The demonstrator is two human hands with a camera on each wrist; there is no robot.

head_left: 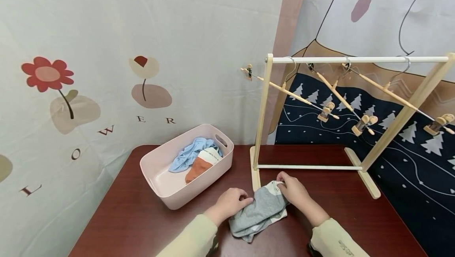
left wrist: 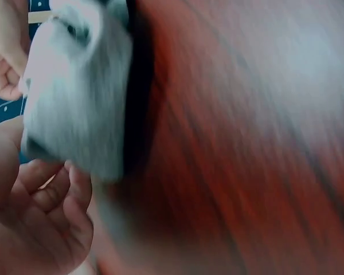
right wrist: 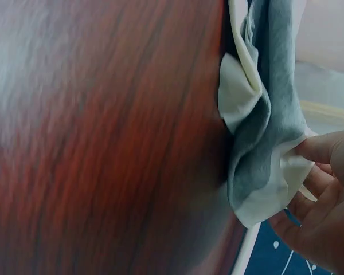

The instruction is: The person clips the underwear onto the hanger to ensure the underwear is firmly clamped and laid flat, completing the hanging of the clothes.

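Here's the grey-and-white garment (head_left: pixel 263 205), folded over on the dark red tabletop (head_left: pixel 124 209) right in front of me! At its two o'clock, my right hand (head_left: pixel 295 191) has thumb and fingers clamped on the white edge, seemingly to steady that corner. Over at nine, my left hand (head_left: pixel 229 203) meets the grey edge with fingers curled; whether they pinch, I can't tell. Out at ten, the pink basket (head_left: pixel 199 191) corrals a light-blue cloth (head_left: pixel 190 154) and an orange-and-white one (head_left: pixel 199 169), its walls presumably there to keep them together. And at one, the wooden rack (head_left: pixel 262 122) carries three clip hangers (head_left: pixel 334 91), hooked apart, probably so the clips don't tangle.
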